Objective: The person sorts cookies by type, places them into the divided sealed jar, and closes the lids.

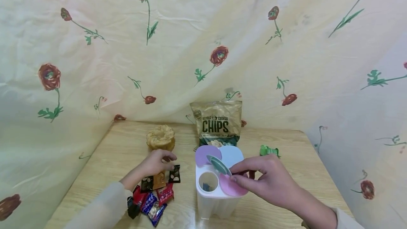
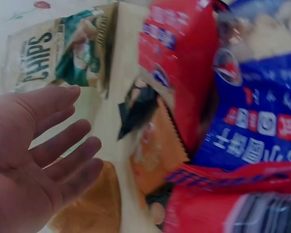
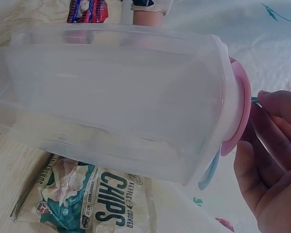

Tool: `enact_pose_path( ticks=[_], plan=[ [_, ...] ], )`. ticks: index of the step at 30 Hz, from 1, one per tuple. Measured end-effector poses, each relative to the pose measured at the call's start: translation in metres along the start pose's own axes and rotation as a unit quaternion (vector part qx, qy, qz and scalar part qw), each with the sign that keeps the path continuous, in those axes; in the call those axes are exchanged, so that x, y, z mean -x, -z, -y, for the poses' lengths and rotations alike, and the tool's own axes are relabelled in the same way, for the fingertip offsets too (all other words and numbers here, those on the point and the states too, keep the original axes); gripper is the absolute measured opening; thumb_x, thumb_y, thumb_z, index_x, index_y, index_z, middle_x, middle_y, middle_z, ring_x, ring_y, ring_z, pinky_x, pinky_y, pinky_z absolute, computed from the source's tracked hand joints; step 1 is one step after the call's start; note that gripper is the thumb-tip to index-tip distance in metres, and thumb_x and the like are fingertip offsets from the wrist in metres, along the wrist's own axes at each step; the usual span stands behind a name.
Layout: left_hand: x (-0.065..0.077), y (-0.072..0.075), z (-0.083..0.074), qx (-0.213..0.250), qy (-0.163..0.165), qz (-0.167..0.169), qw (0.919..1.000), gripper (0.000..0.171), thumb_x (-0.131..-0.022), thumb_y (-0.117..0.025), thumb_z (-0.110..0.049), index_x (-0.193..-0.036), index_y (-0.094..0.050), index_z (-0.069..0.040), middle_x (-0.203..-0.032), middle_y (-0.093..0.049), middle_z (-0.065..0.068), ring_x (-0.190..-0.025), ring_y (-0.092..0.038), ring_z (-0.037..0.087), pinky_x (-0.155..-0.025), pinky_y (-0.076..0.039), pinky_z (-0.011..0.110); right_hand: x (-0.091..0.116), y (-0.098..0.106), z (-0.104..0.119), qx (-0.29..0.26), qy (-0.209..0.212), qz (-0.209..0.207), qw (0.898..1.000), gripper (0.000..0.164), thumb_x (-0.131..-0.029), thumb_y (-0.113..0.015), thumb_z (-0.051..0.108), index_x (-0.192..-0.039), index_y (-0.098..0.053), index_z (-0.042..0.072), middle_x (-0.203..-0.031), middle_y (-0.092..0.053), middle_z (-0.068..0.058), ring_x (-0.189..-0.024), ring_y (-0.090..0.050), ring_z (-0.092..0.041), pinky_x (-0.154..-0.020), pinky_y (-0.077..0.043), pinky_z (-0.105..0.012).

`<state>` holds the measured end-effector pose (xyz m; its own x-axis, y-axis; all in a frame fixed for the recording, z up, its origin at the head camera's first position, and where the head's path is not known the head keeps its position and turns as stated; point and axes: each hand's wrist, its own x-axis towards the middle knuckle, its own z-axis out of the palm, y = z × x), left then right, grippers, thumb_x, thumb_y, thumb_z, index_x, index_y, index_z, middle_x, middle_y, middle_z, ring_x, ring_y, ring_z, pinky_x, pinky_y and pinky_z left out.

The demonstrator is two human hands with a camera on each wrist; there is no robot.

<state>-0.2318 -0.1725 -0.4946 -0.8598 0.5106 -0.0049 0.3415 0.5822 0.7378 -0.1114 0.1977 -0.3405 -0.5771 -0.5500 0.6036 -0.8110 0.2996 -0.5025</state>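
In the head view my right hand (image 1: 268, 177) pinches the edge of a round green lid (image 1: 218, 165), tilted up above a tall translucent container (image 1: 214, 206). Beside the lid is a round opening (image 1: 208, 181), with a small dark packet (image 1: 206, 187) visible down inside. Purple, blue and pink lids (image 1: 233, 186) cover the other corners. My left hand (image 1: 155, 163), fingers loosely bent and holding nothing, hovers over small snack packets: a black one (image 1: 174, 174), an orange one (image 1: 159, 180), red ones (image 1: 165, 193) and a blue one (image 1: 149, 203). The left wrist view shows its fingers apart.
Behind the container stands a bag of chips (image 1: 219, 123). A yellowish ring-shaped item (image 1: 161, 138) sits at the back left, and a green packet (image 1: 269, 151) lies to the right. Flowered cloth (image 1: 178, 45) hangs behind the wooden table (image 1: 283, 140).
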Motion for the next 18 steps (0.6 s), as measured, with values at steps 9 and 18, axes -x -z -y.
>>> enact_pose_path(
  ticks=[9, 18],
  plan=[
    [-0.002, -0.010, 0.009, 0.004, 0.047, 0.001, 0.9989, 0.037, -0.089, -0.080, -0.011, -0.124, -0.071, -0.003, -0.121, -0.071, 0.009, -0.109, -0.064, 0.031, -0.090, -0.055, 0.045, 0.000, 0.001, 0.001, 0.001, 0.002, 0.000, 1.000, 0.030, -0.080, -0.084, -0.004, -0.098, -0.079, 0.020, -0.084, -0.076, 0.011, -0.069, -0.063, 0.003, -0.059, -0.049, -0.012],
    [-0.003, -0.015, 0.017, 0.007, 0.045, 0.003, 0.9990, 0.038, -0.088, -0.081, -0.012, -0.124, -0.071, -0.002, -0.120, -0.072, 0.012, -0.111, -0.066, 0.032, -0.094, -0.055, 0.050, 0.000, 0.001, 0.001, 0.000, 0.001, 0.001, 1.000, 0.029, -0.080, -0.084, -0.003, -0.097, -0.079, 0.020, -0.084, -0.076, 0.011, -0.069, -0.063, 0.003, -0.059, -0.049, -0.012]
  ],
)
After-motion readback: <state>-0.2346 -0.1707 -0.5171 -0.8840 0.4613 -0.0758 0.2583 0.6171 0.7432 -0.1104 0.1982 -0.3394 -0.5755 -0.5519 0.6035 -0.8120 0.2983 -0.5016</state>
